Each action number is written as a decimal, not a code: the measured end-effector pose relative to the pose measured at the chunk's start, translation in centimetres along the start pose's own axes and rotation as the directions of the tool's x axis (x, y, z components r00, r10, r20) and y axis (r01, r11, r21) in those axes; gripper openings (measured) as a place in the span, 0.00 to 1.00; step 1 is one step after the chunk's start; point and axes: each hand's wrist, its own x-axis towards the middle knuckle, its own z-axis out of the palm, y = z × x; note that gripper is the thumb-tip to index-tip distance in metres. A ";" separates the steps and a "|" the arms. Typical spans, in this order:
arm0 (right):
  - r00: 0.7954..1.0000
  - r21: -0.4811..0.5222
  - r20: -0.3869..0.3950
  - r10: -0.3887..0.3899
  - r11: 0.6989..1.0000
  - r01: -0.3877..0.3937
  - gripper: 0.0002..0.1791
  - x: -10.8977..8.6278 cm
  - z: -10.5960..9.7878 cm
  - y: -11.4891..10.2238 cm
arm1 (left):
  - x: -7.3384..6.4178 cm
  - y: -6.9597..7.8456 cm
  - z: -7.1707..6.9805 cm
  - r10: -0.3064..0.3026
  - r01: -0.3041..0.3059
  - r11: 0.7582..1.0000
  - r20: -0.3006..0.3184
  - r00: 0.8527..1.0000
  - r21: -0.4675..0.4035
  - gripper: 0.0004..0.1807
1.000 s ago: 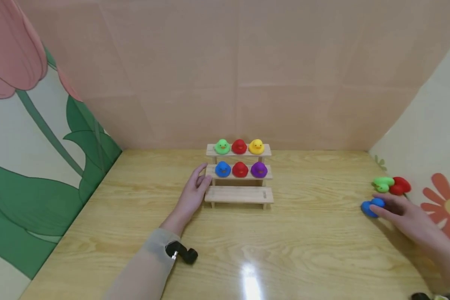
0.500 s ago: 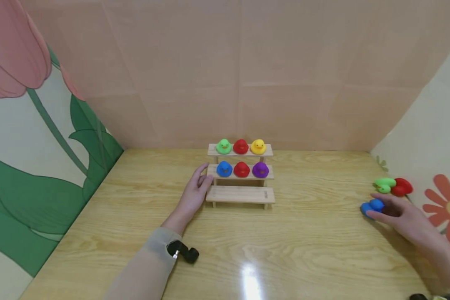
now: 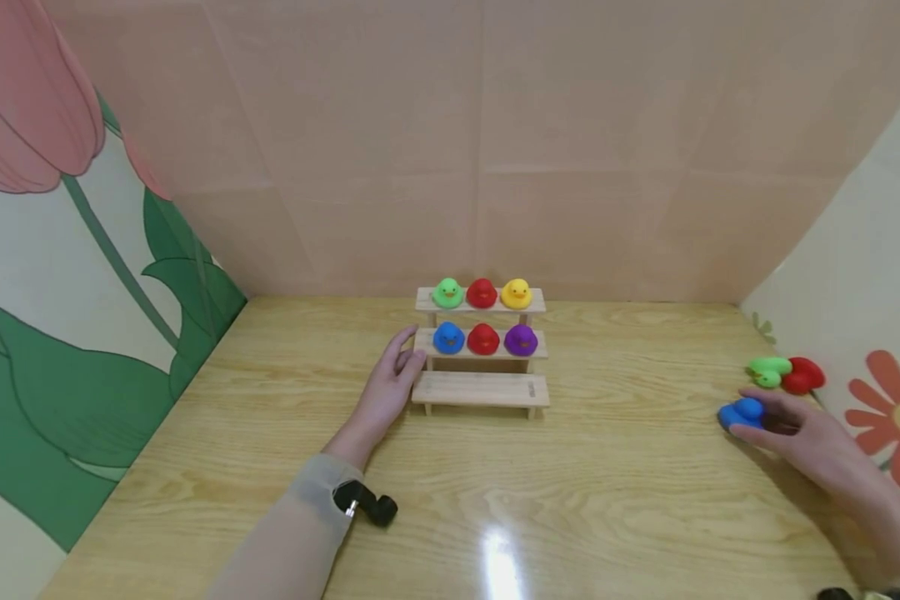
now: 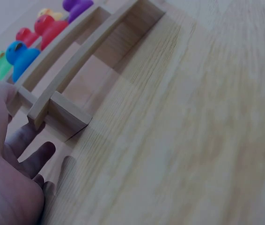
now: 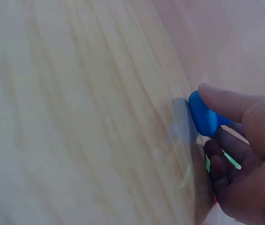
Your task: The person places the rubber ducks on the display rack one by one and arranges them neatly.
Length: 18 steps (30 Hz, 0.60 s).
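Observation:
A three-step wooden rack (image 3: 480, 388) stands mid-table. Its top step carries a green duck (image 3: 447, 293), a red duck (image 3: 482, 293) and a yellow duck (image 3: 517, 293). On the middle step sit a blue duck (image 3: 448, 337), another red duck (image 3: 483, 339) and a purple duck (image 3: 521, 340); the lowest step is bare. My left hand (image 3: 387, 386) holds the rack's left end, thumb at the middle step (image 4: 21, 93). Far to the right, my right hand (image 3: 816, 433) pinches a separate blue rubber duck (image 5: 202, 114) between thumb and fingers, at or close to the tabletop.
Behind my right hand, a light-green duck (image 3: 769, 371) lies tipped over beside a red duck (image 3: 802, 376), near the flower-printed right wall (image 3: 862, 250). A pinkish backdrop (image 3: 607, 167) closes off the back of the wooden table (image 3: 607, 500).
My right hand has shifted slightly left with the blue duck. The left hand keeps its place at the rack, and the head view has turned a little.

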 end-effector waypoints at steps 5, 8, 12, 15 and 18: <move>1.000 0.017 0.003 -0.014 1.000 0.014 0.41 -0.2 0.0 -0.2 | 0.1 -0.2 0.1 -0.004 0.004 1.000 0.002 1.000 0.004 0.33; 1.000 0.029 0.000 -0.018 0.999 0.018 0.41 -0.2 0.1 -0.3 | 0.3 -0.3 0.2 -0.006 0.006 1.000 0.006 1.000 0.001 0.34; 0.999 0.044 -0.009 -0.039 0.998 0.039 0.41 0.1 0.2 0.0 | 0.3 -0.3 0.2 -0.007 0.007 1.000 0.012 1.000 -0.001 0.34; 0.998 0.045 -0.007 -0.061 0.997 0.061 0.40 0.4 0.2 0.1 | 0.3 -0.3 0.2 -0.002 0.002 1.000 0.014 1.000 0.002 0.34; 0.997 0.048 0.011 -0.076 0.996 0.075 0.38 0.8 0.3 0.0 | 0.2 -0.3 0.0 0.005 -0.005 1.000 0.006 1.000 0.007 0.34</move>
